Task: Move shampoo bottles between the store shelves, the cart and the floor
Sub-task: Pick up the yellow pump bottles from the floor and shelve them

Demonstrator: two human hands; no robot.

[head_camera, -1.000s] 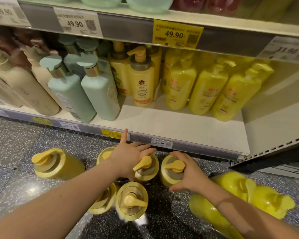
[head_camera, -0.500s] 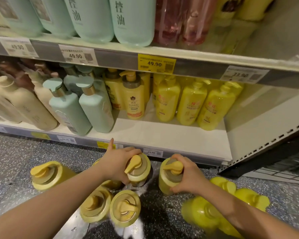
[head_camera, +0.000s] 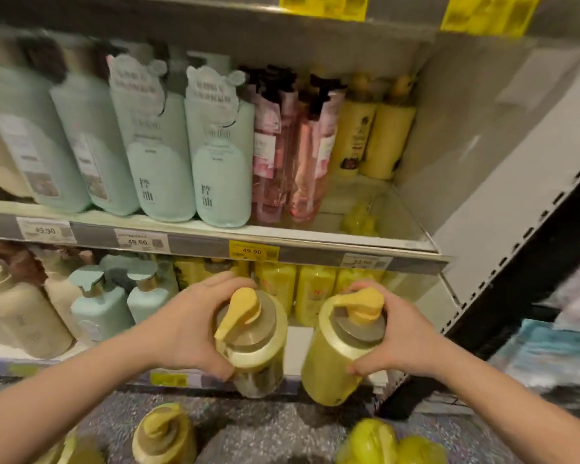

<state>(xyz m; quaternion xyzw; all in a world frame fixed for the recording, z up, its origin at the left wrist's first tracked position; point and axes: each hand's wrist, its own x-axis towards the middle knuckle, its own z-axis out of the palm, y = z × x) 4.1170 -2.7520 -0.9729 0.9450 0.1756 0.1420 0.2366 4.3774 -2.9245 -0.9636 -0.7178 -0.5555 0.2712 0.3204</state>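
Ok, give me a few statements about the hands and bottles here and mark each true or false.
The left hand grips the left bottle; the right hand grips the right bottle. True.
Both those bottles stand on the floor. False: both are held in the air before the lower shelf.
Pink bottles stand right of the green bottles on the upper shelf. True.
No bottles are on the floor. False: yellow floor bottles stand there.

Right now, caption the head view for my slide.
Left hand grips one yellow bottle, right hand a second bottle, above the floor by the shelves.
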